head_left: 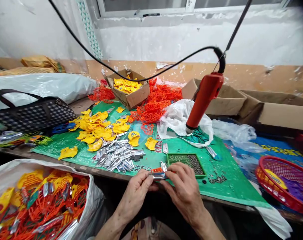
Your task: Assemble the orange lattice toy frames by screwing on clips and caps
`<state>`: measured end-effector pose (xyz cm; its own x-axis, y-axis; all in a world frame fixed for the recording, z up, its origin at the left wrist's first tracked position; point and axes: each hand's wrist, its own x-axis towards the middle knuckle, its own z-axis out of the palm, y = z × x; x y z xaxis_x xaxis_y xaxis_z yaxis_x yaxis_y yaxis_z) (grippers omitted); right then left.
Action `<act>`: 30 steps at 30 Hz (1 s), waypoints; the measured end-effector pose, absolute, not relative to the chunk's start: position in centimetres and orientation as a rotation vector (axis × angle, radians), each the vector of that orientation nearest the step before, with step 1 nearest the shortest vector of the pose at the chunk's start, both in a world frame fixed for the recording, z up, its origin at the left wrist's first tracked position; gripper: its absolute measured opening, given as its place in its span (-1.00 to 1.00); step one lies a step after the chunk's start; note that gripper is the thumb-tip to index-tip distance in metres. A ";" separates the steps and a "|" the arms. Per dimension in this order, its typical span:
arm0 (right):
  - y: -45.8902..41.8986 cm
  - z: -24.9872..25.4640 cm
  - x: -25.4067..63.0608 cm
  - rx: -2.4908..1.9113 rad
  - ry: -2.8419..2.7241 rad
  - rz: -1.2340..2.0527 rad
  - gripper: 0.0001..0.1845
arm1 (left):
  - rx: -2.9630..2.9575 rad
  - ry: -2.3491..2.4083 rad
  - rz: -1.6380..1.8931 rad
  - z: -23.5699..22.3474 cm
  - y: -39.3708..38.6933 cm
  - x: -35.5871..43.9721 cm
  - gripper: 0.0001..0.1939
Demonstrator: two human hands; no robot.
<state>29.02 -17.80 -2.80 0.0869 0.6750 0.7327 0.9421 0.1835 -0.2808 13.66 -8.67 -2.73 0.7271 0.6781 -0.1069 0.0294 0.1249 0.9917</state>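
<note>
Between my hands, at the table's front edge, is a small silvery metal strip (158, 175) with an orange plastic piece (156, 170) against it. My left hand (139, 186) pinches its left end between thumb and fingers. The fingers of my right hand (183, 186) close on its right end. Just behind my right hand lies a green tray (169, 156) full of small dark screws (191, 161). A pile of silvery metal strips (120, 156) lies to the left, beside yellow plastic pieces (99, 128). An orange-red electric screwdriver (203, 100) hangs above the table on the right.
At lower left a white sack (93, 196) holds orange and yellow parts. A cardboard box (136, 99) of yellow pieces and orange plastic netting (153, 108) stand at the back. To the right are a red basket (263, 180) and loose screws (217, 179). A checkered bag (34, 115) lies left.
</note>
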 end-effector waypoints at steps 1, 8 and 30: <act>-17.7 -2.9 29.0 -1.542 -1.668 -0.435 -0.87 | 1.390 0.635 0.529 -2.8 -8.7 13.6 -0.71; -17.4 -3.2 29.3 -1.436 -1.698 -0.338 -0.85 | 1.834 0.615 0.694 -1.9 -9.0 12.8 -0.76; -20.4 -2.7 28.2 -1.205 -1.554 -0.226 -0.71 | 2.369 0.301 1.264 -2.8 -9.5 12.0 -0.79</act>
<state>28.22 -20.35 -2.71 0.1207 0.5629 0.8177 0.7727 0.4638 -0.4334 12.03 -9.50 -2.75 0.5593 0.3851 0.7341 -0.0130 -0.8814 0.4722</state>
